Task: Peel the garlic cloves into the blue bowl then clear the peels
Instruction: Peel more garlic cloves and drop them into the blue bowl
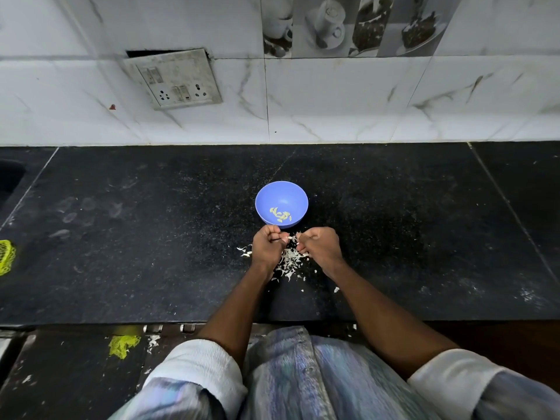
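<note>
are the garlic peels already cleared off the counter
No, a heap of white peels lies on the black counter under the left hand and right hand, just in front of the blue bowl.

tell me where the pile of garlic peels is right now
In the head view the pile of garlic peels lies on the black counter, between and under the two hands, just nearer the person than the blue bowl.
</note>
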The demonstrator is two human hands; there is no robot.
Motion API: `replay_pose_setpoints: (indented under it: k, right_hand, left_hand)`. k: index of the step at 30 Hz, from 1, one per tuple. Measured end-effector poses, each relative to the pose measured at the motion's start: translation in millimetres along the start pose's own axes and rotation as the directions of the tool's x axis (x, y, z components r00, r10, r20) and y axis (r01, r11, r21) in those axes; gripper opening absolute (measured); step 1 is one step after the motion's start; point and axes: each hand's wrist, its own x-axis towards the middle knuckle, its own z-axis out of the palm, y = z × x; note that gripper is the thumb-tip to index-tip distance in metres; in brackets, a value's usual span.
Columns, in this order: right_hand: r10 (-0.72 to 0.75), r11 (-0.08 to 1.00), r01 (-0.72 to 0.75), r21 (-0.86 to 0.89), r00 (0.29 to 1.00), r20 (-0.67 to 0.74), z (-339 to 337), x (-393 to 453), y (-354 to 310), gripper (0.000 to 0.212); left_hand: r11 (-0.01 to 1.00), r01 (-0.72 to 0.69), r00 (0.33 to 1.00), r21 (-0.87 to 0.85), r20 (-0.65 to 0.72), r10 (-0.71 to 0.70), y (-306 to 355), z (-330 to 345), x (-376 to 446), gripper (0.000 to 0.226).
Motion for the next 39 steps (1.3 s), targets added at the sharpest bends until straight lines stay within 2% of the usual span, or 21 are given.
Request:
replay_pose_setpoints:
  k: [2, 9, 12, 15, 17, 20, 23, 25, 27, 30, 31, 33, 35, 36, 38, 39]
  right_hand:
    - [-0.009, 1.000, 0.010, 0.009, 1.000, -0.008, -0.8, -0.6, -1.0, 0.010]
    - [-0.083, 0.989, 0.079, -0.129, 0.996, -0.028, 0.7, -0.1, 5.6, 0.004]
    - [-0.032, 0.996, 0.031, -0.089, 0.999, -0.015, 1.9, -1.0, 0.8, 0.020]
    - [0.046, 0.996, -0.051, 0.068, 0.995, 0.086, 1.4, -4.7, -5.1, 0.007]
    - [0.068, 0.990, -0.085, 0.112, 0.987, 0.148, 1.7, -6.4, -6.5, 0.010]
    - [0.061, 0.990, -0.078, 0.114, 0.987, 0.147, 3.9, -6.1, -3.5, 0.008]
    - [-0.008, 0.998, 0.001, 0.070, 0.995, 0.101, 5.2, -5.2, 0.6, 0.002]
    - [-0.094, 0.996, 0.093, 0.014, 0.993, 0.067, 5.5, -3.9, 2.9, 0.005]
    - [-0.176, 0.982, 0.178, -0.064, 0.984, 0.033, 6.0, -2.2, 3.8, 0.008]
    - [-0.245, 0.954, 0.246, -0.169, 0.969, 0.032, 7.3, -2.5, 2.1, 0.009]
    - [-0.259, 0.946, 0.261, -0.191, 0.965, 0.035, 7.3, -2.6, 2.4, 0.010]
    - [-0.279, 0.933, 0.280, -0.225, 0.960, 0.037, 6.3, -2.0, 2.7, 0.010]
    - [-0.283, 0.931, 0.282, -0.233, 0.959, 0.030, 4.7, -2.2, 1.9, 0.010]
    - [-0.274, 0.935, 0.272, -0.230, 0.961, 0.022, 4.3, -2.0, 1.8, 0.010]
    - [-0.240, 0.946, 0.236, -0.223, 0.971, 0.008, 4.3, -1.1, 2.9, 0.010]
    - [-0.230, 0.948, 0.225, -0.226, 0.973, 0.004, 4.3, -0.6, 3.8, 0.009]
  left_hand:
    - [1.000, -0.022, 1.000, 0.021, 0.002, 0.022, -1.0, -1.1, -0.1, 0.028]
    - [0.994, -0.079, 0.997, 0.077, 0.000, 0.080, -2.8, -2.2, -1.0, 0.029]
    - [0.990, -0.106, 0.994, 0.088, -0.003, 0.107, -1.9, -2.8, -2.1, 0.030]
    - [0.986, -0.134, 0.991, 0.100, -0.009, 0.136, -2.5, -2.9, -3.1, 0.032]
    - [0.984, -0.143, 0.989, 0.109, -0.024, 0.147, -1.9, -2.9, -5.0, 0.032]
    - [0.985, -0.138, 0.989, 0.106, -0.034, 0.142, -1.2, -3.1, -7.2, 0.032]
    - [0.982, -0.133, 0.990, 0.134, -0.038, 0.139, -0.6, -2.9, -9.0, 0.028]
    - [0.994, -0.070, 0.996, 0.082, -0.055, 0.075, 2.4, 0.2, -10.2, 0.027]
    - [0.987, 0.105, 0.993, -0.121, -0.042, -0.110, 9.4, 5.0, -12.7, 0.031]
    - [0.823, 0.372, 0.917, -0.430, 0.031, -0.398, 18.5, 8.0, -11.9, 0.033]
    - [0.771, 0.412, 0.892, -0.486, 0.044, -0.449, 20.2, 7.2, -11.3, 0.031]
    - [0.735, 0.440, 0.871, -0.516, 0.046, -0.489, 21.2, 5.3, -9.6, 0.028]
    - [0.803, 0.401, 0.897, -0.442, 0.013, -0.441, 15.9, 4.3, -8.9, 0.027]
    - [0.880, 0.337, 0.931, -0.336, -0.018, -0.363, 12.4, 3.2, -8.8, 0.024]
    - [0.991, 0.129, 0.989, -0.027, -0.067, -0.131, 6.4, -1.3, -9.3, 0.019]
    - [0.992, 0.021, 0.998, 0.126, -0.069, -0.013, 4.9, -3.5, -9.3, 0.020]
